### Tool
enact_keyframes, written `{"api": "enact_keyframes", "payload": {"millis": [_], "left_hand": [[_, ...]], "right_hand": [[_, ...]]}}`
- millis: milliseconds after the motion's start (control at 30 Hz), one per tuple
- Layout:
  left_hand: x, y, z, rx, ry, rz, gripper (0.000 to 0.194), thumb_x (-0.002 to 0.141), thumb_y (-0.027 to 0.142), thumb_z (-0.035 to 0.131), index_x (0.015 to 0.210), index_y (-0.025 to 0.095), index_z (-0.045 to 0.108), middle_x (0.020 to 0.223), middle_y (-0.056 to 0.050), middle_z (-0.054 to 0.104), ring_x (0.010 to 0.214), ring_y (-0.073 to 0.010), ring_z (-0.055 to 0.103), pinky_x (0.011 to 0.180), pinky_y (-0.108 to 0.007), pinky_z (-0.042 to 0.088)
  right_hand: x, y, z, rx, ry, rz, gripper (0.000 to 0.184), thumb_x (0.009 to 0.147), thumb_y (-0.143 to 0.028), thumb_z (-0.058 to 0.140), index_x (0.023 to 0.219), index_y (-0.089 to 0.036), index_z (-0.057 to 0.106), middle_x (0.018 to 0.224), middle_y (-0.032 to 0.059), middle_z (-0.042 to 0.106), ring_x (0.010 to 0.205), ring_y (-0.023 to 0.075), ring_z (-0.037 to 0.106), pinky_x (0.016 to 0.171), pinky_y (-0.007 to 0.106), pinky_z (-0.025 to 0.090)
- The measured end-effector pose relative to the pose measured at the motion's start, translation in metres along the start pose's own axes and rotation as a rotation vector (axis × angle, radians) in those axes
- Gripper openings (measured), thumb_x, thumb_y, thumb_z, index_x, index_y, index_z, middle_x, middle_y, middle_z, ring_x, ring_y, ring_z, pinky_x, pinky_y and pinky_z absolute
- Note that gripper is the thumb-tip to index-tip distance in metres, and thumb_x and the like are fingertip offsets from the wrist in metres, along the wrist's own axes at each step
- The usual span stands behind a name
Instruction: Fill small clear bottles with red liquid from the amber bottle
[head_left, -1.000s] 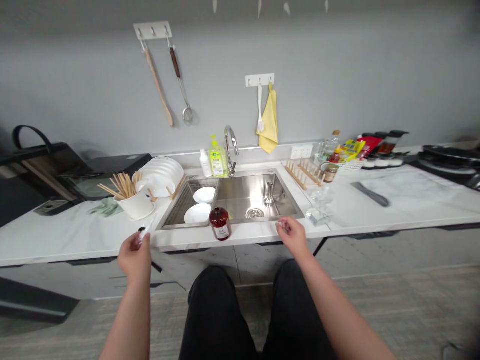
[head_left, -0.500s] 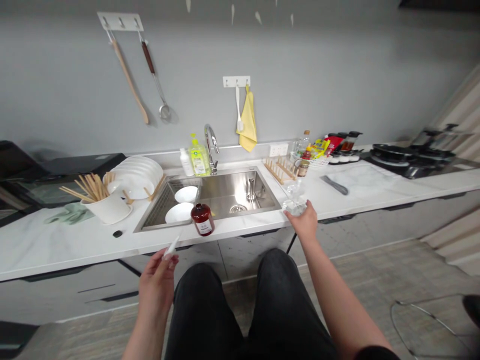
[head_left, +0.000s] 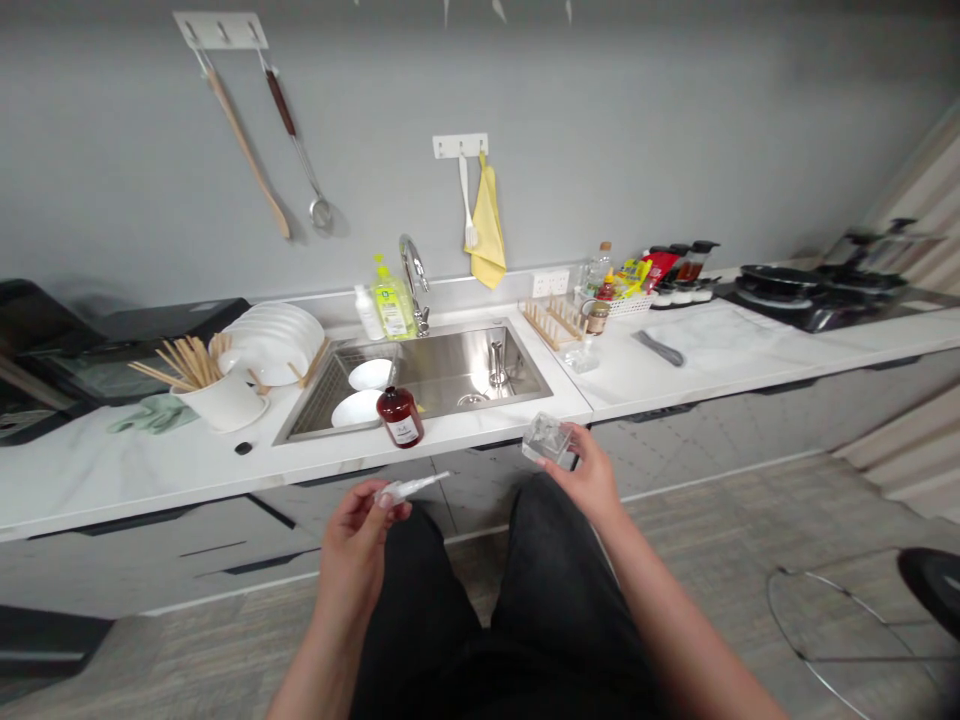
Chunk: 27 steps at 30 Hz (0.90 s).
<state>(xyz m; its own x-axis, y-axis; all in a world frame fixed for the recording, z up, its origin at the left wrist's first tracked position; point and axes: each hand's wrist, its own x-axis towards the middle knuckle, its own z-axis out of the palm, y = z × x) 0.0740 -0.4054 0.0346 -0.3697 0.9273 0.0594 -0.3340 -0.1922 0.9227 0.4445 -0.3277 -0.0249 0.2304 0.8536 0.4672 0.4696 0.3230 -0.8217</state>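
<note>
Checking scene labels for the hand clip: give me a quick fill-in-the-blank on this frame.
The left hand holds a slim white tube; the clear square container is in the ___ hand.
The dark red bottle stands on the counter in front of the ___.
The towel hanging on the wall is ___.

Answers: right; sink; yellow.

the left hand (head_left: 354,552) pinches a slim white tube (head_left: 411,488) between finger and thumb, out over the dark trousers (head_left: 427,610). the right hand (head_left: 592,478) grips a clear square container (head_left: 547,440), just off the front edge of the white marble worktop (head_left: 150,480). on that worktop a dark red bottle (head_left: 399,417) with a white label stands upright at the front of the steel sink (head_left: 465,365), where two white bowls (head_left: 357,407) lie. left of the sink, a small black disc (head_left: 243,448) sits near a white cup (head_left: 225,402) of wooden chopsticks (head_left: 191,362).
</note>
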Motion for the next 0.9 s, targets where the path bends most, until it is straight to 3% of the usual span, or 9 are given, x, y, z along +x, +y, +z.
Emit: {"api": "enact_keyframes", "payload": {"millis": [167, 300, 533, 633, 767, 900], "left_hand": [[-0.016, 0.025, 0.025, 0.224, -0.139, 0.053, 0.047, 0.077, 0.055, 0.103, 0.104, 0.02, 0.086, 0.089, -0.005, 0.083, 0.075, -0.02, 0.077, 0.077, -0.034, 0.067], [-0.024, 0.041, 0.038, 0.433, -0.313, 0.112, 0.041, 0.082, 0.053, 0.099, 0.107, 0.022, 0.091, 0.096, -0.009, 0.086, 0.083, -0.0247, 0.078, 0.08, -0.037, 0.065], [-0.023, 0.063, 0.047, 0.743, -0.623, 0.3, 0.022, 0.097, 0.041, 0.086, 0.114, 0.028, 0.094, 0.095, -0.008, 0.084, 0.08, -0.0225, 0.073, 0.072, -0.033, 0.055], [-0.018, 0.085, 0.051, 0.82, -0.718, 0.319, 0.02, 0.095, 0.037, 0.089, 0.112, 0.028, 0.094, 0.1, -0.008, 0.086, 0.083, -0.0242, 0.075, 0.075, -0.034, 0.055], [-0.019, 0.11, 0.068, 0.999, -0.805, 0.359, 0.02, 0.09, 0.028, 0.091, 0.109, 0.028, 0.091, 0.088, -0.003, 0.083, 0.073, -0.0216, 0.072, 0.069, -0.032, 0.049], [-0.031, 0.099, 0.082, 1.129, -0.923, 0.443, 0.015, 0.09, 0.023, 0.089, 0.103, 0.03, 0.088, 0.083, -0.001, 0.081, 0.071, -0.0224, 0.071, 0.065, -0.032, 0.044]], "right_hand": [[-0.065, -0.045, -0.013, 0.12, -0.246, -0.006, 0.065, 0.087, -0.043, 0.093, 0.144, -0.028, 0.066, 0.14, 0.0124, 0.081, 0.124, 0.0332, 0.081, 0.115, 0.055, 0.065], [-0.098, -0.066, -0.016, 0.147, -0.353, -0.024, 0.069, 0.084, -0.031, 0.093, 0.146, -0.028, 0.064, 0.14, 0.0114, 0.079, 0.125, 0.0324, 0.08, 0.112, 0.051, 0.066], [-0.104, -0.085, -0.011, 0.135, -0.386, -0.083, 0.071, 0.079, -0.025, 0.09, 0.145, -0.027, 0.064, 0.139, 0.0118, 0.078, 0.126, 0.0331, 0.079, 0.112, 0.049, 0.066], [-0.101, -0.092, -0.012, 0.073, -0.384, -0.124, 0.072, 0.077, -0.025, 0.092, 0.145, -0.027, 0.066, 0.141, 0.0121, 0.078, 0.126, 0.0348, 0.078, 0.113, 0.052, 0.064], [-0.103, -0.1, -0.008, 0.042, -0.404, -0.131, 0.072, 0.077, -0.026, 0.091, 0.145, -0.027, 0.067, 0.139, 0.0123, 0.08, 0.122, 0.0351, 0.08, 0.11, 0.053, 0.065], [-0.115, -0.105, 0.0, 0.043, -0.395, -0.124, 0.075, 0.076, -0.025, 0.092, 0.146, -0.029, 0.066, 0.138, 0.0119, 0.081, 0.123, 0.0369, 0.08, 0.11, 0.055, 0.065]]}}
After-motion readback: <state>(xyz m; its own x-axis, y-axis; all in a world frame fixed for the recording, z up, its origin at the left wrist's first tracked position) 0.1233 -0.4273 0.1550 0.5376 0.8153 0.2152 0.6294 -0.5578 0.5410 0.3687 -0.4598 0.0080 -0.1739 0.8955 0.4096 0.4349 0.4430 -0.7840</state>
